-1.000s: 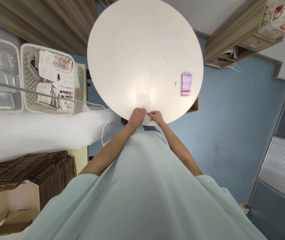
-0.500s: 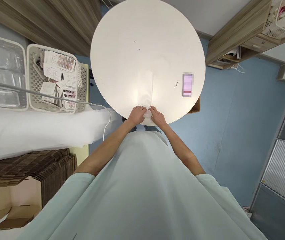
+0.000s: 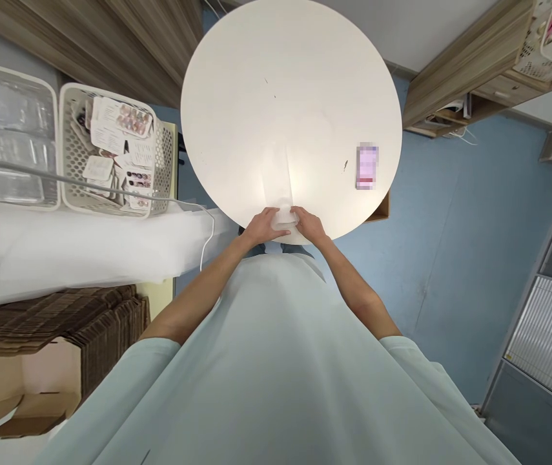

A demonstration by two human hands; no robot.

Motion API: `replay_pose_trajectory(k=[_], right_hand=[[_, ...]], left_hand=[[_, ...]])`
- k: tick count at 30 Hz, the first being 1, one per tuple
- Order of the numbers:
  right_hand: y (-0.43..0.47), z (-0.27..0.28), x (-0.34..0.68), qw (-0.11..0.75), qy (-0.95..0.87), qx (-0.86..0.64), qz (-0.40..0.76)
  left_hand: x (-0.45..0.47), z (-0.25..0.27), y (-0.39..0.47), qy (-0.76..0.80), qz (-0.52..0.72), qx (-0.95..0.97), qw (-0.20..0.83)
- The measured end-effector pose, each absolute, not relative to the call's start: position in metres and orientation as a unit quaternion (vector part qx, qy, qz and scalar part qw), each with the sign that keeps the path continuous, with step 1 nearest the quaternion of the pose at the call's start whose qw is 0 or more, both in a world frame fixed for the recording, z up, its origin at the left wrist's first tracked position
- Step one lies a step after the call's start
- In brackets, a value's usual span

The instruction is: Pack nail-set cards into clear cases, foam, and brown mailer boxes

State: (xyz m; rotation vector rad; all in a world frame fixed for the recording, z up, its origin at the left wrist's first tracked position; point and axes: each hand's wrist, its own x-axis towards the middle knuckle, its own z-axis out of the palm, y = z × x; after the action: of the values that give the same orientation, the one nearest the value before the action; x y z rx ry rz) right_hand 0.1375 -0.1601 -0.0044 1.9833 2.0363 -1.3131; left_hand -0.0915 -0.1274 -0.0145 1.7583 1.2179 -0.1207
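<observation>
A strip of thin, whitish translucent wrapping sheet (image 3: 276, 174) lies on the round white table (image 3: 285, 64) and runs to its near edge. There its end forms a small pale roll (image 3: 284, 218) between my two hands. My left hand (image 3: 262, 226) grips the roll's left end, fingers on the far side and thumb on the near side. On the right end, my right hand (image 3: 308, 224) has its bent fingers closed. Whether anything lies inside the roll I cannot make out.
A phone with a blurred screen (image 3: 367, 166) rests on the table's right part. To the left stand a white basket of small cards (image 3: 70, 155), a bin of clear plastic boxes (image 3: 14, 161), white sheeting (image 3: 111, 248) and stacked brown cardboard (image 3: 106, 329). A cable (image 3: 173, 199) crosses there.
My left hand's thumb has stretched along the near side of the roll, and the roll shows more plainly between my hands. The strip now lies at a slightly different slant. The view has shifted slightly.
</observation>
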Motion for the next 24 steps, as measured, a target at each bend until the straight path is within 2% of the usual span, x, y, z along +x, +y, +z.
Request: replay_pose_trajectory(k=[5, 10, 16, 24], right_hand=[[-0.151, -0.006, 0.141, -0.027, 0.612, 0.645, -0.456], [-0.139, -0.007, 0.137, -0.048, 0.581, 0.670, -0.459], [-0.124, -0.013, 0.125, -0.062, 0.540, 0.714, -0.442], [-0.110, -0.021, 0.115, -0.029, 0.464, 0.769, -0.438]], left_hand=[[-0.096, -0.022, -0.125, 0.508, -0.051, 0.709, 0.487], [-0.087, -0.029, -0.112, 0.611, -0.012, 0.633, 0.475], [-0.075, -0.030, -0.093, 0.689, -0.021, 0.544, 0.479], [-0.061, -0.030, -0.084, 0.721, -0.040, 0.516, 0.460]])
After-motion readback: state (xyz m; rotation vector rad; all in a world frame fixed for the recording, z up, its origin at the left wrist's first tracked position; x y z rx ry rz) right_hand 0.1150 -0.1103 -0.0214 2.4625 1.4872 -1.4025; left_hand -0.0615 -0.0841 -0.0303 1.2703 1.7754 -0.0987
